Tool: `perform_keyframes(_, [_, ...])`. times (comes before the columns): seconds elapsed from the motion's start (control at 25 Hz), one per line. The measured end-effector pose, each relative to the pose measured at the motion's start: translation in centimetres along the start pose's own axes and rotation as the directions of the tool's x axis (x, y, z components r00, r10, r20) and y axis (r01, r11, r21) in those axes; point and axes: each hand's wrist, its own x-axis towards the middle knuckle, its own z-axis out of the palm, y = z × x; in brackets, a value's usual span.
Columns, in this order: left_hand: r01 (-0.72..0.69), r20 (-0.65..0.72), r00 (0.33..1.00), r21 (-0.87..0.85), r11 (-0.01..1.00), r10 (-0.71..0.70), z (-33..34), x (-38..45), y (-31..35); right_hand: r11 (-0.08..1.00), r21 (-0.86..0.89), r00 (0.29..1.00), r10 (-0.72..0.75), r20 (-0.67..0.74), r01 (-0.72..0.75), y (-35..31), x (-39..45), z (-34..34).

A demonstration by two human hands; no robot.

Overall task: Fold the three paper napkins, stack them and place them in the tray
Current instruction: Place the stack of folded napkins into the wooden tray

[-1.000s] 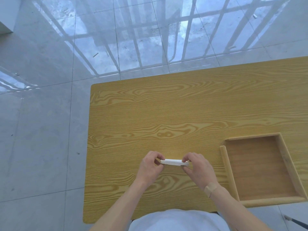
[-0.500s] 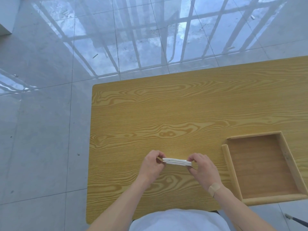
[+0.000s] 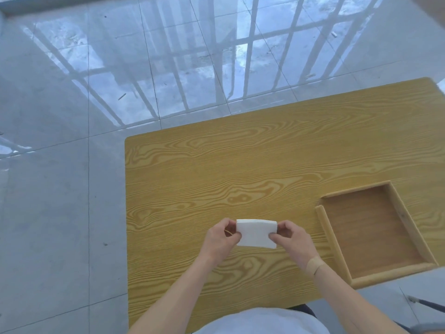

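I pinch the folded napkin stack (image 3: 256, 233) between both hands: left hand (image 3: 220, 239) on its left edge, right hand (image 3: 295, 239) on its right edge, above the table (image 3: 240, 165). The tray (image 3: 323, 220) sits to the right.

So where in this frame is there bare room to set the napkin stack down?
The wooden tray floor is bare, right of the right hand. The table is bare from the hands out to its far edge, and along its left edge beside the left hand. The only crowded spot is the folded napkins, pinched between both hands.
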Motion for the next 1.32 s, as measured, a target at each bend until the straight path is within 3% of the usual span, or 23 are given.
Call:
perform_keyframes(0.2, [0.034,0.117,0.993,-0.094,0.995,-0.023,0.0,0.1,1.6,0.97,0.243,0.996,0.036,-0.082,-0.015,0.1,-2.3,-0.6])
perform_keyframes(0.64, [-0.043,0.331,0.94,-0.13,0.991,0.084,5.8,-2.4,7.0,0.919,0.394,0.947,0.118,-0.297,0.01,4.1,-8.6,-5.7])
perform_keyframes(0.88, [-0.115,0.341,0.93,-0.086,0.99,0.137,12.7,-5.5,9.5,0.914,0.4,0.929,0.091,-0.358,0.065,9.1,-11.9,-11.3])
perform_keyframes(1.32, [-0.125,0.231,0.965,-0.021,0.992,0.126,24.7,-10.9,13.8,0.921,0.37,0.931,0.021,-0.363,0.123,15.9,-16.0,-21.9])
